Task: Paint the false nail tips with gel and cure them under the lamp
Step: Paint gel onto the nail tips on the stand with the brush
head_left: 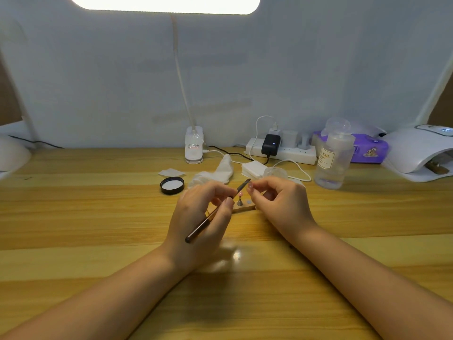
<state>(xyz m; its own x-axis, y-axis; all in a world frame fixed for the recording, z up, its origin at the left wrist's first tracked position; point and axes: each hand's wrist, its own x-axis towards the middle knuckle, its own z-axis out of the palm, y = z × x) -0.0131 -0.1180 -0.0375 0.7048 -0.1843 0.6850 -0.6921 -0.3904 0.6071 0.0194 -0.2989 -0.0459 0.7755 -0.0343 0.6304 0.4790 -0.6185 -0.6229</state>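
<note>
— What are the arms doing?
— Both bare forearms are reaching in from the near edge, converging toward the middle.
— And the hands?
— The left hand (203, 214) is gripping a slim brush (215, 212) with curled fingers; the right hand (277, 200) is pinching thumb and forefinger together, other fingers curled.

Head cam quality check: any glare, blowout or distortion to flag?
Head view: lamp panel at the top edge is blown out white; a soft glare patch sits on the table between the wrists; wide-angle bending curves the table edges; the nail tip between the hands is tiny and soft.
</note>
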